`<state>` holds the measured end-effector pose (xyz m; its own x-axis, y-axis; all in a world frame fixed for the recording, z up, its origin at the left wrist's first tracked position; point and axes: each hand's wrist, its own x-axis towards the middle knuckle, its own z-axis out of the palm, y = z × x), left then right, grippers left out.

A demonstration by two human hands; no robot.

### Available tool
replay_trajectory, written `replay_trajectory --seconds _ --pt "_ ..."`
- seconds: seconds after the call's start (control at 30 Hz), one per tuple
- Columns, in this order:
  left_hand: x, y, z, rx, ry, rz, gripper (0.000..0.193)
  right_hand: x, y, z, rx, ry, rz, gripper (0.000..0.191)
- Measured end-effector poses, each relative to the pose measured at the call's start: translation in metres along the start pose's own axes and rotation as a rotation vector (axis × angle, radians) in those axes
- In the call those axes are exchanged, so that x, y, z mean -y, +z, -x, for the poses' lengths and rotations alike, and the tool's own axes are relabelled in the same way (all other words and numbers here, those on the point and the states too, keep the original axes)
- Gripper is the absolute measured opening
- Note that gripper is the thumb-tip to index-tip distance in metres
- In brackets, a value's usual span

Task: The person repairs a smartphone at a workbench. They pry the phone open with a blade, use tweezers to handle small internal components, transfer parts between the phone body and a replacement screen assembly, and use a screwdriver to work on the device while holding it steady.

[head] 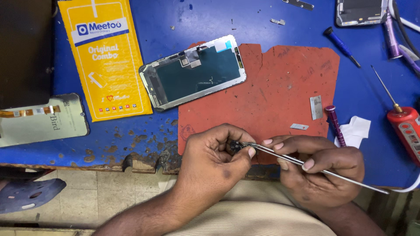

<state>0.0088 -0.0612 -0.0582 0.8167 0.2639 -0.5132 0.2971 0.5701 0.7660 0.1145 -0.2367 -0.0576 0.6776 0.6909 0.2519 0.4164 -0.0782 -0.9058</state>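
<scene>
Small dark part (235, 146): pinched in your left hand, low in the view, at the near edge of the counter (183, 17) and over the lower edge of the red mat (271, 91). Its kind is too small to make out.
Left hand (214, 159): curled, knuckles up, forearm entering from the bottom edge. Your fingers (251, 152) are clamped together on the small dark part.
Right hand (319, 168): palm turned inward, just beside the left hand. Your fingers here are closed on the tweezers.
Tweezers (302, 162): slim, silver, lying slanted across the right hand. The tips meet the small dark part; the rear end points right and low.
Yellow package (105, 57): flat, rectangular, upper left of the counter, with a white-and-blue label band near its top and a row of small icons near its bottom.
Open phone frame (194, 72): tilted, between the yellow package and the red mat, overlapping the mat's top left corner.
Grey panel (41, 120): left edge, partly cut off, with an orange flex strip across it.
Red-handled driver (404, 124): right edge, handle cut off.
Purple tool (335, 124): upright-lying, just right of the mat.
Second phone frame (361, 12): top edge, cut off.
Hidden: your palms cover most of the small dark part.
</scene>
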Motion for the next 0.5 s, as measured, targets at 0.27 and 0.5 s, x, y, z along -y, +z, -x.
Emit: replay_trajectory --seconds 0.27,0.5 --pt "0.0025 0.0003 -0.0008 0.001 -0.001 0.035 0.009 -0.0003 -0.0025 -0.0002 0.014 0.013 -0.008 0.037" --pt "0.0011 0.0004 -0.0009 -0.008 -0.015 0.012 0.009 -0.0005 0.0001 -0.0002 -0.008 -0.004 0.035 0.039"
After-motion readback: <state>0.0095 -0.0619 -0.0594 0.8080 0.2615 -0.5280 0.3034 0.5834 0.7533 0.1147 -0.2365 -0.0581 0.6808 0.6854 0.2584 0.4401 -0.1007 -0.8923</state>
